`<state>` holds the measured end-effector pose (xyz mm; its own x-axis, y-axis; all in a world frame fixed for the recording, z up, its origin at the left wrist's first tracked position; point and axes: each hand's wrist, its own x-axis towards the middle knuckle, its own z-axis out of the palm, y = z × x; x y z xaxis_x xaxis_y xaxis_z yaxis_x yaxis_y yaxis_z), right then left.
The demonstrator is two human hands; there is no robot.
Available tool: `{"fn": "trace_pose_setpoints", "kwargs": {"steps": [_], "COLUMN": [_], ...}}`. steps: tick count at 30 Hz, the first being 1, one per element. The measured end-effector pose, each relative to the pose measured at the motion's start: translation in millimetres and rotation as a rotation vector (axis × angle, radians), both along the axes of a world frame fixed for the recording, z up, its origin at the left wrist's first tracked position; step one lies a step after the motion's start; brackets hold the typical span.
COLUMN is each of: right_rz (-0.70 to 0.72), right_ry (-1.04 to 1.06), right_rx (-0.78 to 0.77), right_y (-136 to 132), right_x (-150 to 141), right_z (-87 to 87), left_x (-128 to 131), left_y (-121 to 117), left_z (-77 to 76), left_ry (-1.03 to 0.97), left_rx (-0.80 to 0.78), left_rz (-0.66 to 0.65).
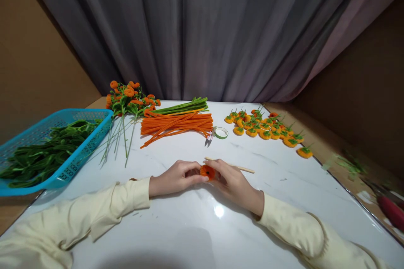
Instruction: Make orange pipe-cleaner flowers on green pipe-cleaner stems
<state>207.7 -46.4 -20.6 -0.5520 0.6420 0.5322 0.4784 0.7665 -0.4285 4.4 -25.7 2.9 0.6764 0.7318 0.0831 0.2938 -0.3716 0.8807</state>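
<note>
A small orange coil of fuzzy wire is pinched between both my hands near the table's middle. My left hand grips it from the left and my right hand from the right. A thin wooden stick lies just behind my right hand, touching the fingers. Both wrists rest on the white marble-look table.
A blue basket of green leaves sits at the left edge. Behind are orange flowers on stems, green and orange fuzzy wires, small snips, a tape roll and several finished orange pieces. A red-handled tool lies far right.
</note>
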Motion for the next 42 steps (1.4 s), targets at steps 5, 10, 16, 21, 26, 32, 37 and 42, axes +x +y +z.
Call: {"fn": "trace_pose_setpoints", "kwargs": {"steps": [5,10,16,21,26,32,37,42], "right_rz": [0.016,-0.003,-0.080,-0.299,-0.534,-0.552,-0.608,-0.720], "right_ry": [-0.020,0.030,-0.012,-0.095,-0.174,-0.163,-0.099,-0.054], "right_rx": [0.055,0.131,0.078,0.062,-0.177,-0.239,-0.201,-0.118], "right_y": [-0.9,-0.6,1.3,22.0,49.3,61.9,64.1,69.7], "right_x": [-1.3,-2.1,2.2,27.2,70.9,102.5,109.9,119.4], "right_z": [5.6,13.4,11.5,17.5,30.9,37.6,42.5,41.8], "left_x": [-0.7,-1.1,0.3,2.5,3.8,3.3,3.0,2.7], "left_y": [-1.4,0.6,3.3,3.3,0.7,1.2,2.0,1.2], "left_z": [1.2,-4.4,-7.1,-6.0,-3.5,-3.5,-4.3,-2.8], "left_ry": [-0.005,-0.058,-0.135,-0.071,-0.033,-0.028,-0.022,-0.019], "left_rx": [0.026,-0.070,-0.243,-0.245,-0.246,-0.240,-0.232,-0.218], "left_rz": [-0.019,-0.002,0.058,0.049,0.060,0.059,0.051,0.045]}}
